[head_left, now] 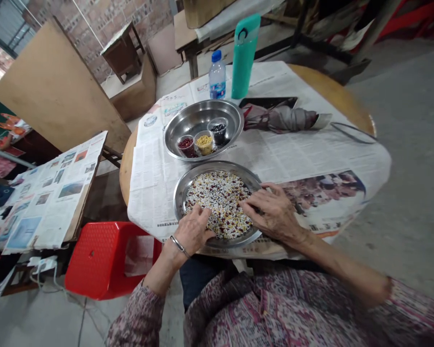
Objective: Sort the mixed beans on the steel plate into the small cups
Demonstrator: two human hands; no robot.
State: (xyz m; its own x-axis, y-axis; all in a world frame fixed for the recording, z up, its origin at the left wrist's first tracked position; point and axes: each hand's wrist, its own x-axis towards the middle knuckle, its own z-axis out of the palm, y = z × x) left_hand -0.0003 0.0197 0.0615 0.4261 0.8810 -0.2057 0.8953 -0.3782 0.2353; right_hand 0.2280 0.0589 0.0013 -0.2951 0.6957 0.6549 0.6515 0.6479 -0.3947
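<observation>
While a seated person is leaning over a steel plate (217,166) heaped with mixed white, dark red and yellow grains (220,205), the plate is lying on newspaper (155,178) spread across a round wooden surface (332,89), right at the edge nearest the person. Well left of the plate, a wooden board (47,193) is carrying more newspaper pages, and a red plastic stool (97,260) is standing closer in, just below the plate's level. The left hand (193,231), wearing a metal bangle (179,246), is lying spread and open on the near side of the grains, holding nothing that shows. Directly beyond the plate, a steel bowl (198,118) is holding three small plastic cups, one of dark red beans (186,146), one of yellow grains (204,142) and one of black beans (218,131). Farther beyond the plate, a water bottle (217,74) and a teal flask (244,55) are standing upright side by side. The right hand (275,212) is reaching over the plate's right rim, its fingers (249,205) open and touching the grains, with nothing gripped. Up and to the right of the plate, a folded grey umbrella (280,119) is lying on the newspaper.
</observation>
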